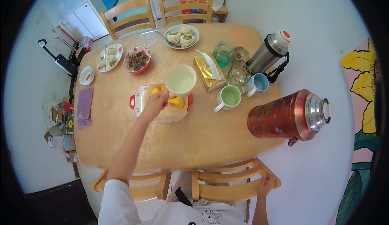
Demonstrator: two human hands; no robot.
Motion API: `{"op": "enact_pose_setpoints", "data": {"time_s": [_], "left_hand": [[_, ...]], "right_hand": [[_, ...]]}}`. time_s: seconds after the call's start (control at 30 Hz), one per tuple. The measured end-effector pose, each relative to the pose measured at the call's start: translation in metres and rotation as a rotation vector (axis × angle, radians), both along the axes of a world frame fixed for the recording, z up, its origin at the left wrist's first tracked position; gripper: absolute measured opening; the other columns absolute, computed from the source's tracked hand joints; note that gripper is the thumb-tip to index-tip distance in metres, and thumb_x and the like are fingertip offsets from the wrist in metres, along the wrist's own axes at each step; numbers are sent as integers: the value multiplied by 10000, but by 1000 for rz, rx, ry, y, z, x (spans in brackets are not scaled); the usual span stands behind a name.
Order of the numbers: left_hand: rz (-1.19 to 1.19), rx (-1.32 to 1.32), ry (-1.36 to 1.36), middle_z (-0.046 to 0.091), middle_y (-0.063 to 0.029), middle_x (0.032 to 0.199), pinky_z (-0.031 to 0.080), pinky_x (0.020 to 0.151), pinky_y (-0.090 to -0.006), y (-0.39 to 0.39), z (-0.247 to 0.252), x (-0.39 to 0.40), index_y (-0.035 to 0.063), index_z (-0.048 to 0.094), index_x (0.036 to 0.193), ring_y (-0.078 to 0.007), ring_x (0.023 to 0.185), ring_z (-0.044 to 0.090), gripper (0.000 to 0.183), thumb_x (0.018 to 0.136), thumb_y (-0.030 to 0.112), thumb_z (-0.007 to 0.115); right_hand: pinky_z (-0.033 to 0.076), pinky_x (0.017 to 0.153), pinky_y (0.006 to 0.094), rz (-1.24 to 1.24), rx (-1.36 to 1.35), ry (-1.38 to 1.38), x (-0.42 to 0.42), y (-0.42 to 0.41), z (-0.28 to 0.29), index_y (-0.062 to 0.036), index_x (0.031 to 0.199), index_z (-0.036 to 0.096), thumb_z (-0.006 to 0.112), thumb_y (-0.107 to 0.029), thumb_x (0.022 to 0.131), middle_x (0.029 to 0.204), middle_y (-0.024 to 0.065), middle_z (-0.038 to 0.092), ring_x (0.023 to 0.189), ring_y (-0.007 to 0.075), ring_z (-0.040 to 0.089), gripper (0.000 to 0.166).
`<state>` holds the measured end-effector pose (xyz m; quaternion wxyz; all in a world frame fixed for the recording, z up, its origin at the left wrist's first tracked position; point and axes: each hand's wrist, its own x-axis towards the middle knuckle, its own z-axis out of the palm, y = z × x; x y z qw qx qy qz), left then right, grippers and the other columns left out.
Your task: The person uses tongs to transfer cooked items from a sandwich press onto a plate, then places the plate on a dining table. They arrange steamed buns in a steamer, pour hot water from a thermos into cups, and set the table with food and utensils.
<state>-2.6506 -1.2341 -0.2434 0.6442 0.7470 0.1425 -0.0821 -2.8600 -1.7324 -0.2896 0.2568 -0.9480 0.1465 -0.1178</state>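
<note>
My left hand [158, 103] grips the handle of a pale green-white mug [180, 80], raised above the table. Below the mug is a white tray with red handles [139, 95], bearing orange-yellow pieces of food [177, 102] on crinkled, pale paper-like material; hand and mug hide part of it. My right hand [266, 184] is closed on the top corner of a wooden chair's backrest [228, 192]. Right of the raised mug are a gold tissue pack [208, 73], a green-lined mug [230, 98] and a blue-lined mug [258, 84].
A red thermos flask [273, 115] and a steel one [267, 53] stand at the right, near a glass jar [223, 54] and glass pitcher [239, 74]. Plates of buns [181, 36], a red-rimmed bowl [137, 60], a small bowl [87, 75] and a purple cloth [84, 108] occupy the far and left parts.
</note>
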Motion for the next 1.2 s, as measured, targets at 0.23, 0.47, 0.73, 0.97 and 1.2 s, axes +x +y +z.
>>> {"op": "enact_pose_setpoints", "data": {"time_s": [0.23, 0.47, 0.73, 0.97, 1.2], "left_hand": [[68, -144, -80, 416, 26, 574, 314, 461, -181, 24, -29, 89, 88, 456, 673, -49, 512, 374, 326, 855, 347, 380], [17, -56, -149, 419, 11, 548, 308, 455, -192, 14, -42, 163, 95, 436, 654, -64, 485, 374, 340, 856, 357, 359], [-13, -77, -164, 429, 1, 546, 315, 465, -202, -14, -53, 245, 89, 441, 656, -74, 493, 387, 346, 857, 357, 351], [-35, -63, -145, 445, -4, 551, 330, 456, -195, -46, -84, 287, 81, 456, 677, -78, 494, 427, 342, 856, 354, 356], [-100, -227, -29, 455, -19, 584, 357, 456, -190, -54, -106, 309, 93, 429, 707, -82, 507, 448, 323, 864, 363, 345]], "right_hand": [[346, 605, 356, -24, -48, 28, 0, -2, -2, -19, 701, 443, 502, -19, 659, 710, 112, 435, 687, 272, 424, 72], [341, 603, 361, 6, -80, 21, 1, -5, -7, -25, 687, 439, 498, -36, 662, 692, 105, 442, 677, 280, 423, 65], [339, 610, 374, -15, -85, 78, 2, -6, -6, -26, 679, 432, 504, -69, 689, 707, 118, 455, 691, 302, 425, 84], [335, 614, 383, -6, -81, 68, 2, -8, -8, -29, 665, 437, 514, -79, 674, 705, 125, 457, 693, 313, 424, 92], [365, 611, 376, 31, -171, 23, 18, 5, 11, -23, 690, 476, 529, -127, 697, 710, 131, 486, 685, 302, 456, 117]]}}
